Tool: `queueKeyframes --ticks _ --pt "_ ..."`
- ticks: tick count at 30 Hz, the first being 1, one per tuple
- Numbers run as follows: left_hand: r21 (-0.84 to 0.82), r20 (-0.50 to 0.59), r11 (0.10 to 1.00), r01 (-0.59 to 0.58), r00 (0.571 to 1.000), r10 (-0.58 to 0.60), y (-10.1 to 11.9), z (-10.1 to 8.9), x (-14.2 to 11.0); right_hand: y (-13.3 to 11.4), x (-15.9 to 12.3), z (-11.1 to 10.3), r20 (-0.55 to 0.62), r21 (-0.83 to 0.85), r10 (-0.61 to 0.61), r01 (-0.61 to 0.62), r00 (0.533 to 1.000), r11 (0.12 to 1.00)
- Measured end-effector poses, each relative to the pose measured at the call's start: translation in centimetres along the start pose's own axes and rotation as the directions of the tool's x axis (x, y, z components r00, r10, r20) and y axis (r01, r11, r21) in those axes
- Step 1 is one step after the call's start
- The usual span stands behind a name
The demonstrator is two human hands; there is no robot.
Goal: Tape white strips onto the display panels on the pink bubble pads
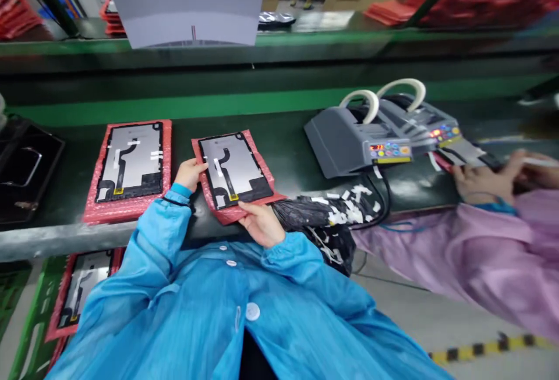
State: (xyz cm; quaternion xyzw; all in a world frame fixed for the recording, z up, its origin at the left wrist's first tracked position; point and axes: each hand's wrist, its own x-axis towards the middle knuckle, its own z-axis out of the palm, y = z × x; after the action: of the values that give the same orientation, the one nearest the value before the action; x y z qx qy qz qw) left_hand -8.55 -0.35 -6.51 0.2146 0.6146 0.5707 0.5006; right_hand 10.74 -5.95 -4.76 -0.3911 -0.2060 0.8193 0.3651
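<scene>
Display panel (pixel 233 159), back side up on its pink bubble wrap (pixel 227 216), sits between both hands near the front edge of the dark bench (pixel 288 150). Bench biggest, spans the view. Gray tape dispensers (pixel 338 147) on it, right side, fronts angled to the people, probably for easy reach; co-worker's hand (pixel 483 183) next to them. Black bag (pixel 301 211) at the bench edge, white scraps stuck on, likely a catch for waste. Second panel (pixel 142 153) flat on more wrap, off to the left, apart from the held one; wrap presumably guards against scratches.

Left hand (pixel 190 174): narrow, pinching panel and wrap at the left edge, thumb on top. Right hand (pixel 264 226): closed on the lower edge, thumb up, other fingers mostly hidden. Edge grip probably keeps skin off the silver back and steadies both layers. So panel lies right of the left hand, and beyond and slightly left of the right one. Smallest: yellow tab (pixel 233 197) at the cable's lower end, near the right thumb; white strips (pixel 218 166) beside the cable.
</scene>
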Motion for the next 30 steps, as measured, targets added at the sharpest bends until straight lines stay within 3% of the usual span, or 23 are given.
queueKeyframes --ticks 4,5,6,7,8,9,10,11,12,13,16,18,19,22,23,24,25,28,29,30 --pt "0.262 0.079 0.962 -0.081 0.995 0.062 0.8 -1.0 -0.5 -1.3 -4.0 -3.0 0.235 -0.245 0.198 -0.139 0.952 0.960" --pt "0.349 0.096 0.929 -0.120 0.991 0.092 1.1 -1.1 -0.5 -2.3 -4.6 -4.1 0.212 -0.312 0.169 -0.097 0.963 0.945" --pt "0.459 0.111 0.873 -0.164 0.986 0.126 1.3 -1.2 -0.6 -3.7 -5.1 -5.5 0.135 -0.360 0.061 -0.008 0.989 0.933" --pt "0.583 0.125 0.785 -0.210 0.978 0.168 1.6 -1.3 -0.6 -5.2 -5.3 -7.0 0.007 -0.394 -0.123 0.115 0.992 0.912" --pt "0.708 0.136 0.660 -0.251 0.966 0.221 1.8 -1.4 -0.6 -6.9 -5.4 -8.5 -0.156 -0.426 -0.343 0.250 0.926 0.870" --pt "0.808 0.149 0.517 -0.282 0.947 0.284 1.9 -1.4 -0.7 -8.6 -5.4 -10.0 -0.324 -0.460 -0.531 0.360 0.783 0.812" --pt "0.875 0.171 0.376 -0.305 0.921 0.349 2.1 -1.4 -0.8 -10.3 -5.2 -11.4 -0.451 -0.481 -0.618 0.408 0.644 0.776" --pt "0.909 0.200 0.262 -0.324 0.891 0.408 2.2 -1.4 -0.9 -11.9 -4.9 -12.5 -0.538 -0.483 -0.635 0.415 0.554 0.771" --pt "0.918 0.237 0.183 -0.351 0.857 0.457 2.3 -1.3 -1.0 -13.3 -4.4 -13.4 -0.597 -0.475 -0.630 0.414 0.497 0.777" --pt "0.911 0.282 0.132 -0.390 0.825 0.491 2.4 -1.1 -1.0 -14.4 -3.8 -14.0 -0.634 -0.456 -0.608 0.404 0.478 0.793" --pt "0.852 0.422 0.052 -0.521 0.742 0.521 2.7 -0.6 -0.9 -16.2 -2.1 -14.2 -0.667 -0.426 -0.572 0.385 0.478 0.818" --pt "0.806 0.496 0.025 -0.591 0.699 0.515 2.9 -0.3 -0.6 -16.4 -1.5 -13.9 -0.680 -0.478 -0.596 0.359 0.427 0.802" --pt "0.785 0.526 0.021 -0.620 0.683 0.506 2.8 -0.2 -0.3 -16.3 -1.4 -13.7 -0.680 -0.534 -0.630 0.335 0.376 0.776" --pt "0.718 0.610 0.042 -0.695 0.657 0.443 2.5 -0.2 0.5 -15.3 -1.9 -13.0 -0.607 -0.747 -0.778 0.220 0.159 0.628" --pt "0.699 0.634 0.054 -0.713 0.653 0.414 2.2 -0.2 0.8 -14.9 -2.1 -12.6 -0.558 -0.797 -0.821 0.197 0.121 0.571" --pt "0.685 0.654 0.065 -0.726 0.651 0.386 1.9 -0.2 1.1 -14.5 -2.2 -12.0 -0.505 -0.829 -0.851 0.195 0.144 0.525" --pt "0.675 0.668 0.072 -0.734 0.651 0.361 1.6 -0.2 1.3 -14.1 -2.0 -11.2 -0.441 -0.845 -0.865 0.213 0.237 0.490" --pt "0.666 0.697 0.061 -0.743 0.650 0.303 0.6 -0.2 1.4 -12.5 0.2 -7.1 -0.139 -0.841 -0.721 0.303 0.679 0.447" --pt "0.666 0.703 0.055 -0.744 0.650 0.288 0.3 -0.2 1.4 -12.0 1.6 -5.4 -0.037 -0.845 -0.639 0.317 0.769 0.430" --pt "0.667 0.706 0.052 -0.743 0.652 0.277 0.1 -0.2 1.4 -11.5 3.2 -3.7 0.037 -0.859 -0.575 0.320 0.818 0.400"
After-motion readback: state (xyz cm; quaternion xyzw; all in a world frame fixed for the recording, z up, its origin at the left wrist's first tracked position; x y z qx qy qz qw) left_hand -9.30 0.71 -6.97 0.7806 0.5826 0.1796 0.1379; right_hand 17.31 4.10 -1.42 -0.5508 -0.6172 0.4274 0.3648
